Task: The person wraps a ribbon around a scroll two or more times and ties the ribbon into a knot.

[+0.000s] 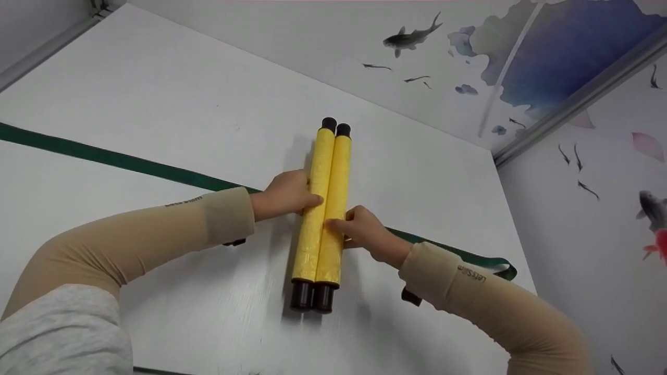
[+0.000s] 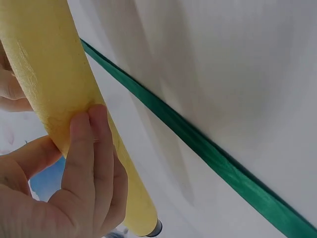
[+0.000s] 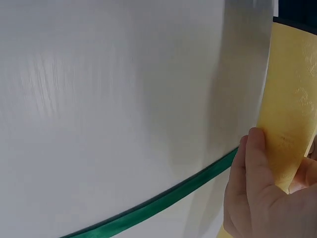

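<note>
A yellow scroll (image 1: 321,161) with two rolls side by side and dark knobs at their ends is held over the white table. My left hand (image 1: 286,194) grips the left roll near its middle, thumb on top and fingers underneath; the left wrist view shows those fingertips (image 2: 81,124) against the yellow surface. On the right roll, a little nearer to me, my right hand (image 1: 366,233) has its thumb on top, with its fingers (image 3: 257,153) along the underside in the right wrist view. A green ribbon (image 1: 130,164) passes across the table beneath the scroll, partly hidden by hands and sleeves.
The white table (image 1: 182,94) spreads out on all sides of the scroll. Behind it and to the right stand walls with painted fish (image 1: 411,39) and blue-purple patches. The ribbon's right end curls in a loop (image 1: 505,268) beside my right sleeve.
</note>
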`<state>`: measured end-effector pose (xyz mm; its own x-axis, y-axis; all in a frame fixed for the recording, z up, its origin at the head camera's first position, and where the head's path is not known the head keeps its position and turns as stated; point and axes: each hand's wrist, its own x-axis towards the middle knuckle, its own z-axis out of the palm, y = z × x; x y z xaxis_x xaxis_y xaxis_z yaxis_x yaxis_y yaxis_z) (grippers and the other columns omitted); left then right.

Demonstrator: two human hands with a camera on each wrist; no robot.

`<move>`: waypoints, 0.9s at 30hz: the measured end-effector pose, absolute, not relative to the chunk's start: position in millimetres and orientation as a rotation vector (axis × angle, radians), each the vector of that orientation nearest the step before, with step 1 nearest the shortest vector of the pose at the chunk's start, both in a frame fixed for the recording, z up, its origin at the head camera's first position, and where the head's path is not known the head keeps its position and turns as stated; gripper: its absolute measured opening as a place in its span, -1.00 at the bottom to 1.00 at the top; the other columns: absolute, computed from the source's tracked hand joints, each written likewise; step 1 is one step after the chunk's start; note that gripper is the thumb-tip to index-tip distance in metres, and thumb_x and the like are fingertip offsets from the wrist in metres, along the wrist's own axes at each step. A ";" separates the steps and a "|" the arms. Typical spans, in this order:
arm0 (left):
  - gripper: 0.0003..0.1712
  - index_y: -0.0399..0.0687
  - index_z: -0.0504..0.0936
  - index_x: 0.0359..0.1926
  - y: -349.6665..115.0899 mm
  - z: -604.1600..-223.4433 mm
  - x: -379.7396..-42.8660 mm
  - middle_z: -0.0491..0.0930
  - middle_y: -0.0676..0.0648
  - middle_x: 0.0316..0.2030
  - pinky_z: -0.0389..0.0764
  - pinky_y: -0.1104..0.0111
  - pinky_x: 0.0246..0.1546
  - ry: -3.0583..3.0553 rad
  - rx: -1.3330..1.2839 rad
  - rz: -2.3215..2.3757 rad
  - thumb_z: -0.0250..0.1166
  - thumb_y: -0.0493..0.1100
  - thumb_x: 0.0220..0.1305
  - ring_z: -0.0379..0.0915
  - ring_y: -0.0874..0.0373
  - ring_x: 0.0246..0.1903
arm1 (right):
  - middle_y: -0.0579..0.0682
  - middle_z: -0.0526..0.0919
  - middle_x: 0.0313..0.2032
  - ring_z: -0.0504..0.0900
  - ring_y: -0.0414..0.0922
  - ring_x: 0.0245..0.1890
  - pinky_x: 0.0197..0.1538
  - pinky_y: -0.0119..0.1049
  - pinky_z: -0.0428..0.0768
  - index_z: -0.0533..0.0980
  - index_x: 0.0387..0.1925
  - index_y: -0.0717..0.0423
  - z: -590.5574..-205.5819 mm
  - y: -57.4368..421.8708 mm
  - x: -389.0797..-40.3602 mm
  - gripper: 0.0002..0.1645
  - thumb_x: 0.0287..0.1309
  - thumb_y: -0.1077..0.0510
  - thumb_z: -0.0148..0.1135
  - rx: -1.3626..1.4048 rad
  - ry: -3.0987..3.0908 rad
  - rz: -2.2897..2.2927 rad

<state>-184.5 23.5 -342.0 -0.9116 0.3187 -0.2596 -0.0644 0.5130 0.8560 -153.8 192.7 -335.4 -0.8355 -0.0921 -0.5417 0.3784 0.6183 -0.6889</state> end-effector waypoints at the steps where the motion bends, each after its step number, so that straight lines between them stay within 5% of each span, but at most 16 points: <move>1: -0.63 -0.21 0.34 -0.14 23.5 -343.3 -182.9 0.46 -0.09 -0.32 0.53 0.33 -0.42 2.368 0.205 1.362 0.21 -0.15 0.03 0.48 0.13 -0.43 | 0.15 0.41 -0.20 0.55 -0.06 -0.29 -0.25 -0.22 0.53 0.20 -0.19 0.23 -336.3 192.5 -152.3 -0.51 -0.03 0.05 0.20 0.217 2.290 -1.153; 27: -0.58 -0.17 0.31 -0.15 15.6 -371.1 -174.6 0.42 -0.09 -0.42 0.47 0.42 -0.46 2.360 0.193 1.240 0.24 -0.08 0.03 0.44 0.11 -0.46 | 0.11 0.42 -0.21 0.54 -0.10 -0.29 -0.23 -0.22 0.52 0.17 -0.12 0.19 -362.8 193.4 -140.6 -0.32 -0.11 -0.13 0.24 0.069 2.221 -1.123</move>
<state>-174.6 15.6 -371.1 -0.8825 0.3302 -0.3350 -0.0885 0.5830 0.8077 -140.6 193.4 -362.8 -0.7934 -0.2291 -0.5639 0.3184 0.6334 -0.7053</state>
